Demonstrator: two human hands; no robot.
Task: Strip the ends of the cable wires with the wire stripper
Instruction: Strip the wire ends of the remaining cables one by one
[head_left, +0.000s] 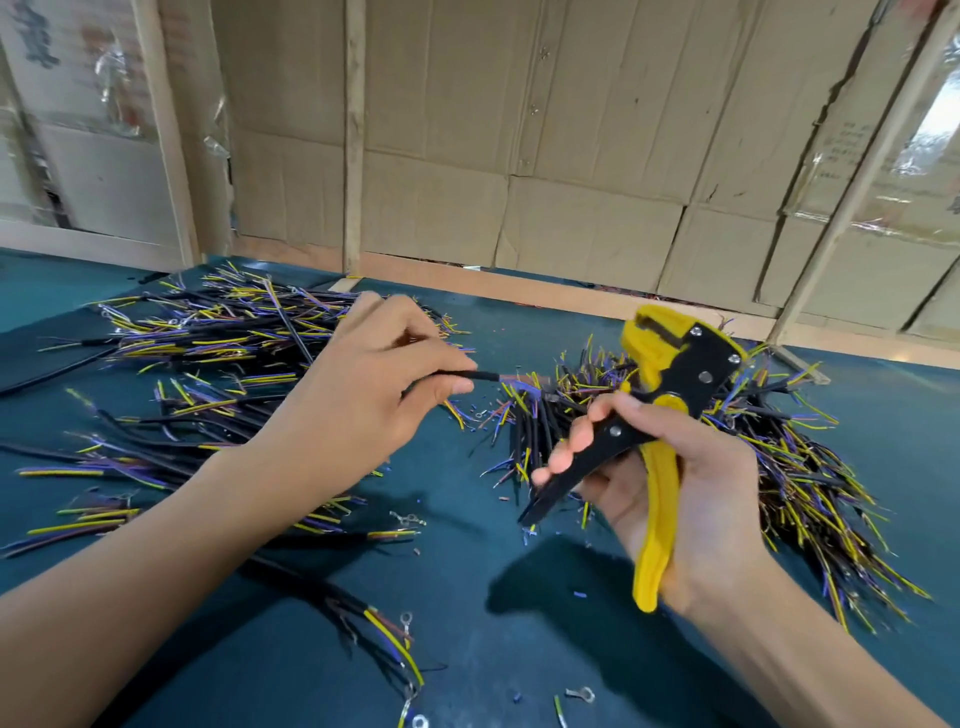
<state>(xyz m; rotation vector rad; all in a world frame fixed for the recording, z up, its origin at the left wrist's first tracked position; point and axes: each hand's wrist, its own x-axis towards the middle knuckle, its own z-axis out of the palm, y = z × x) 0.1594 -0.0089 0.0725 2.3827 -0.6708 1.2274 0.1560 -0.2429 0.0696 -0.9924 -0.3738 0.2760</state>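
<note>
Cable (480, 375) pinched in left grip (363, 384), apart from wire stripper (670, 415) clasped by right grip (675, 488).

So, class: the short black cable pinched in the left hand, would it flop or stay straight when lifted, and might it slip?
The short black-sheathed cable juts level from the left hand without drooping, so it is probably fairly stiff at this length. Its thin coloured wire ends splay out, so they likely bend easily. The smooth sheath, pinched only by fingertips, may slide if tugged.
</note>
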